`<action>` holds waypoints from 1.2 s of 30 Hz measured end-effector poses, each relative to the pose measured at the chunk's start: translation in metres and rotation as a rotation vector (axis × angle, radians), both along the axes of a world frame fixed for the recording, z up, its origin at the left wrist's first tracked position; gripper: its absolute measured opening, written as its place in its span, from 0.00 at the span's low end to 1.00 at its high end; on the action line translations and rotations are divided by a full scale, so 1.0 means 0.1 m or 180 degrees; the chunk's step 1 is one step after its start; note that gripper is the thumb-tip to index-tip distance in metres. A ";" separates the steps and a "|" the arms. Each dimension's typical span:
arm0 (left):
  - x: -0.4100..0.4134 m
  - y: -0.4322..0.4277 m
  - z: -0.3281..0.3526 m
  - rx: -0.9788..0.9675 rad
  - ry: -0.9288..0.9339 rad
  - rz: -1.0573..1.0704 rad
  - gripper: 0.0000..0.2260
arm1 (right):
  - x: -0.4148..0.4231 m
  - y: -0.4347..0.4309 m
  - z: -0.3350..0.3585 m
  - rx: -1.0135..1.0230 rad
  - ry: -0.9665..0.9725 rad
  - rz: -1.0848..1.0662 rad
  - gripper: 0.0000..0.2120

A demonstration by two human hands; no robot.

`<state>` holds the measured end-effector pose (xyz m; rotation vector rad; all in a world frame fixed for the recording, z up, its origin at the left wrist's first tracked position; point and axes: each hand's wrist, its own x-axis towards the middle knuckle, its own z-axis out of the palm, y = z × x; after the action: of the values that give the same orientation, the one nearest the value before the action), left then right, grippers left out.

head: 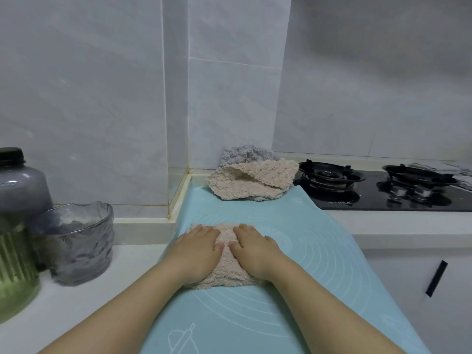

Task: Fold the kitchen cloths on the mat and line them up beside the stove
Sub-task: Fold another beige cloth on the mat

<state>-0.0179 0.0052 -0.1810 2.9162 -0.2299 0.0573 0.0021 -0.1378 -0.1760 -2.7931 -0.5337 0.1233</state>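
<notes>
A folded beige fluffy cloth (227,267) lies on the light blue mat (306,264). My left hand (196,249) and my right hand (255,247) press flat on it side by side, fingers straight. At the mat's far end a loose beige cloth (250,183) lies crumpled over a grey cloth (245,154), right beside the black gas stove (383,190).
A tinted glass bowl (76,241), a green ribbed jar (15,272) and a grey bottle with a black cap (18,180) stand on the white counter at the left. More grey cloth (454,172) lies beyond the stove at the far right. Tiled walls close off the back.
</notes>
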 end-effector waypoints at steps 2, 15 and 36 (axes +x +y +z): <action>0.00 0.00 -0.02 -0.0025 -0.0081 0.0032 0.21 | 0.01 0.01 0.00 -0.0030 0.0042 0.0008 0.25; -0.09 0.04 -0.08 -0.0635 -0.0499 0.0194 0.28 | -0.06 -0.03 -0.09 0.0584 -0.0237 -0.1198 0.36; -0.15 0.10 0.23 -0.5130 0.0326 0.0274 0.27 | -0.18 -0.21 0.28 0.4878 0.1047 -0.0197 0.18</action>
<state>-0.0331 0.0154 -0.1577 1.3137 0.0070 0.0612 -0.0161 -0.1584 -0.1476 -1.2524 -0.2400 0.0900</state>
